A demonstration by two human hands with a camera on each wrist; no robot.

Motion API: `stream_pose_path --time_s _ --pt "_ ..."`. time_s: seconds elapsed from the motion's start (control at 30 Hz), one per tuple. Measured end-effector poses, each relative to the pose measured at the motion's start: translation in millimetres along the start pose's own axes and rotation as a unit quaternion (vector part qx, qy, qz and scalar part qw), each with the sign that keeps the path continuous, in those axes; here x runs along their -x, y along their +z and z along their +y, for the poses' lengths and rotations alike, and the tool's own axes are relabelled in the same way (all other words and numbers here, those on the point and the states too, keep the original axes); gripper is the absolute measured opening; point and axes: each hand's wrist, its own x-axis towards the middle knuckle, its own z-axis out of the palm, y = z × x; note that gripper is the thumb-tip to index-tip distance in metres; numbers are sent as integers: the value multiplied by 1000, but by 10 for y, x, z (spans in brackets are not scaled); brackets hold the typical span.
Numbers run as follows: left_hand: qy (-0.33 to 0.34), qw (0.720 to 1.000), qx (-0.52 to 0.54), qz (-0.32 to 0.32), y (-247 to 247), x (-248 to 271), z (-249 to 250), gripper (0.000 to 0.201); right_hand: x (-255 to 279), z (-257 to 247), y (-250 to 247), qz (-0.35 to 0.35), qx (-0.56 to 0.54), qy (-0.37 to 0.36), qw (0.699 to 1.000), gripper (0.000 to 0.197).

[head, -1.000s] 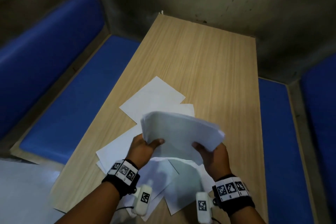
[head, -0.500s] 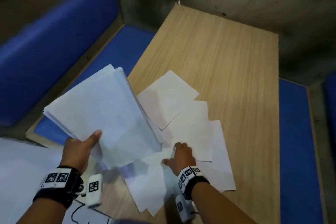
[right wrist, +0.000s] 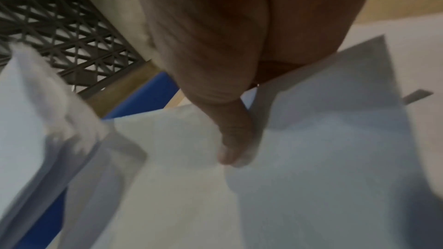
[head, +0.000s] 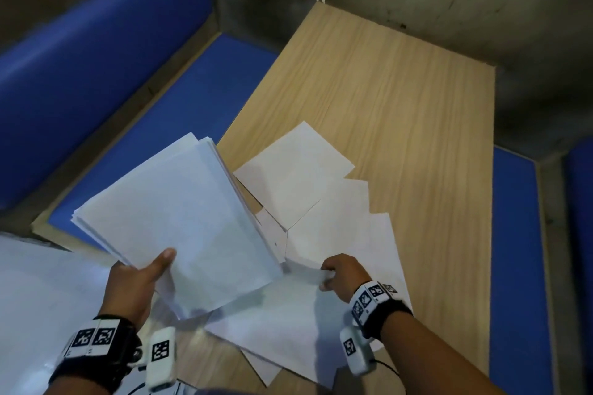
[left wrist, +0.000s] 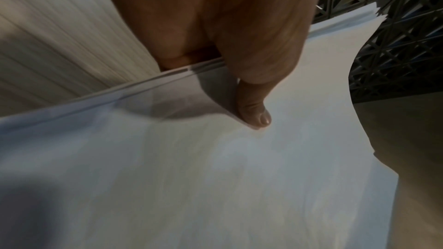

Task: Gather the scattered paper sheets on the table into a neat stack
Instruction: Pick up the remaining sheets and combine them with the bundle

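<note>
The stack sits in the left hand, held up off the desk and out past its left edge, over the blue bench. The loose sheets lie overlapping on the near half of the desk, just right of the stack, and one sheet is caught at its near edge by the right hand.

To do this step well, the sheet likely wants lifting by its edge and sliding flat onto the stack, edges matched, not dragged across its neighbours (which would skew them further). The stack's corners already look slightly fanned at the far end, so a tap square on the desk would probably help later.

The left hand is palm up under the stack, thumb pressed on top, fingers curled beneath out of sight: a firm pinch. The right hand reaches low beside the stack, thumb on the sheet and fingers curled at its edge, apparently pinching it, though blur hides the underside.
</note>
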Motion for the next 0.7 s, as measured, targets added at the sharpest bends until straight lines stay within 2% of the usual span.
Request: stream_pose_path --time_s 0.07,0.13,0.2,0.23,0.33,0.4,0.47,0.53,0.63,0.67,0.7 --pt "0 1000 1 4 -5 -8 40 40 -62 67 -102 62 -67 23 996 27" --pt "2 1000 -2 4 6 6 93 34 -153 123 -181 148 -100 71 981 31" --pt "2 1000 -3 5 16 21 126 32 -228 193 -233 227 -76 139 961 29" --pt "2 1000 -4 5 17 17 128 33 -247 218 -251 245 -54 170 953 25" --pt "2 1000 -11 2 26 15 122 36 -261 272 -254 220 -30 226 949 43" --pt "-2 1000 -4 1 44 13 113 35 -277 292 -248 223 -58 228 946 47" --pt "-4 1000 -2 -2 70 20 119 33 -295 318 -238 234 -132 216 939 43" --pt "-4 1000 -5 -6 91 25 133 29 -286 322 -251 247 -236 198 919 38" --pt "-6 1000 -8 -8 116 12 126 34 -289 332 -288 262 -302 157 903 58" --pt "-8 1000 -7 -8 123 6 121 36 -283 326 -309 255 -320 151 900 55" --pt "-9 1000 -5 -8 131 1 116 36 -276 333 -325 244 -322 149 902 41"
